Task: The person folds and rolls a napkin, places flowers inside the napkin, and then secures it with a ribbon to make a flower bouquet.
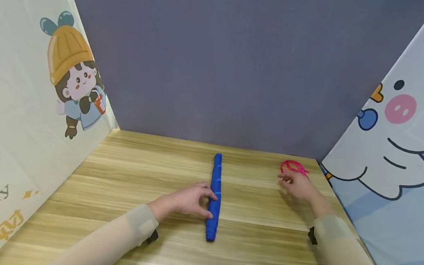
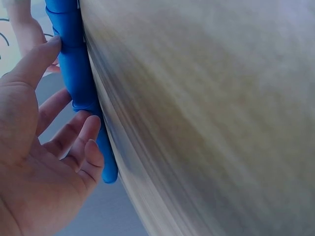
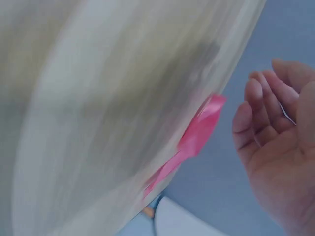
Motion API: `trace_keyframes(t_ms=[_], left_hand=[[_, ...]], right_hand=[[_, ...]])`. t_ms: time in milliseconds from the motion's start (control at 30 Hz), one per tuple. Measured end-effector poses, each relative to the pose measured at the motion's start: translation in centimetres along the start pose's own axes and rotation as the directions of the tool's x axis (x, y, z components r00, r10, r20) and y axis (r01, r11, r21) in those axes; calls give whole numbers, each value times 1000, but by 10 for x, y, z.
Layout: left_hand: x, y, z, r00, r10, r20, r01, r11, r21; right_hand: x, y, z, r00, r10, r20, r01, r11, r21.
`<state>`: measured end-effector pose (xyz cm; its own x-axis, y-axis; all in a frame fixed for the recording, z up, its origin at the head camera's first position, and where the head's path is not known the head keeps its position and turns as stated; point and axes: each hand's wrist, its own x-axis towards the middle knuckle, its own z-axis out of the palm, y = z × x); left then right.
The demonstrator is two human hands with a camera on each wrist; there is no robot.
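A long, narrow roll of blue material (image 1: 214,208), with wrap edges showing along its length, lies on the table pointing away from me. My left hand (image 1: 192,199) is at its left side, thumb and fingertips right at the roll, fingers loosely bent. The left wrist view shows the thumb tip against the blue roll (image 2: 74,64), with the other fingers spread along it. Farther right, my right hand (image 1: 297,184) hovers just in front of a looped pink ribbon (image 1: 293,166). In the right wrist view its fingers curve loosely with nothing between them, apart from the pink ribbon (image 3: 199,132).
The wood-grain table (image 1: 147,156) ends at a grey back panel (image 1: 216,67). White printed cloth with a cartoon child (image 1: 79,82) walls the left side. A cloth with a large white cartoon animal (image 1: 399,154) bounds the right, close beside my right arm.
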<state>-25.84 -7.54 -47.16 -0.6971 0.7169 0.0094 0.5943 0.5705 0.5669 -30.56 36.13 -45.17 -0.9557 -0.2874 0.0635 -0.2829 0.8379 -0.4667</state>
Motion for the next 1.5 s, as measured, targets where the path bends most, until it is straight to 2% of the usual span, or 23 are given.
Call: trace_keyframes(t_ms=[233, 433, 667, 900, 1133, 1233, 1367, 1500], left_hand=[[-1, 0, -1, 1000, -11, 8, 11, 1000, 3], [-2, -1, -1, 1000, -25, 16, 25, 1000, 13], [-1, 0, -2, 1000, -19, 15, 19, 1000, 8], [-1, 0, -1, 1000, -11, 16, 11, 1000, 4], [-1, -1, -1, 1000, -5, 14, 5, 1000, 7], [-1, -2, -1, 1000, -4, 16, 4, 1000, 17], [-1, -2, 0, 1000, 6, 15, -6, 1000, 24], [-2, -2, 0, 1000, 16, 9, -16, 999, 34]], right_hand=[[7, 44, -12, 995, 91, -43, -91, 996, -10], [1, 60, -19, 985, 165, -45, -166, 986, -24], [-7, 66, -18, 942, 334, 28, -334, 942, 29], [-7, 71, -16, 962, 273, 16, -273, 961, -41], [-5, 73, -17, 966, 260, -5, -260, 965, -34], [-4, 73, -16, 975, 220, -20, -221, 974, -52], [1, 66, -13, 985, 164, -54, -167, 983, -70], [6, 49, -10, 989, 125, -81, -125, 992, 7]])
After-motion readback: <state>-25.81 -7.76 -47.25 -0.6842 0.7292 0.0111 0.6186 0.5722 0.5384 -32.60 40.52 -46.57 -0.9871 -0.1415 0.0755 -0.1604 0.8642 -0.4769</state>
